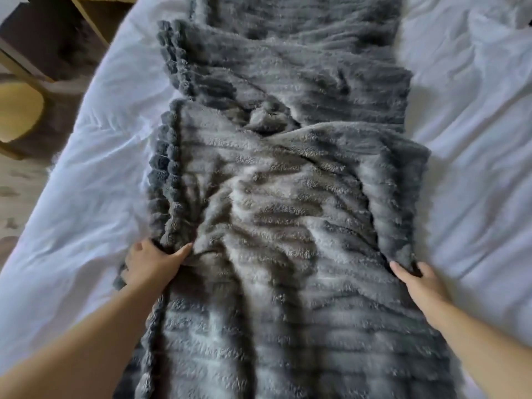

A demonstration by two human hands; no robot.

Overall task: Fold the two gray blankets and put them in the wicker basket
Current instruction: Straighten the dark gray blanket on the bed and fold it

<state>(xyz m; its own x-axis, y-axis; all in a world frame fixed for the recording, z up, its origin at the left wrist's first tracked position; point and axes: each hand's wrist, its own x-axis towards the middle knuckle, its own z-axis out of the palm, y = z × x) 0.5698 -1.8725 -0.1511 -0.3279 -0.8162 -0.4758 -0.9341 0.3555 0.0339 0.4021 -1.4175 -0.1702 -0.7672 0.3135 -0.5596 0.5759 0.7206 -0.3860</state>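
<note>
Far left: blurred tan wooden furniture [20, 110] over pale floor [17, 180], beyond the bed's edge.
Sheet, left side: white sheet [86, 168], creased; a broad bare strip between the bed's edge and the blanket, narrower towards the top.
Left hand: left hand [152, 264] at the blanket's left edge, forearm reaching in from the lower left corner; thumb on top of the pile, fingers curled round the scalloped edge, gripping it, with creases fanning out just above.
Blanket: gray blanket [273, 211], ribbed and fluffy, lying lengthwise down the middle of the bed from the bottom of the view to the top; several overlapping layers with stepped cross edges and a small rumpled knot near the centre; one blanket or two, cannot tell.
Blanket edges: left edge scalloped and fairly straight; right edge stepped, jutting furthest right just above the right hand.
Right hand: right hand [417, 279] at the blanket's right edge, roughly level with the left, forearm coming in from the lower right; thumb and fingers pinching the corner of an upper layer.
Sheet, right side: wrinkled white, wide open room out to the right border.
</note>
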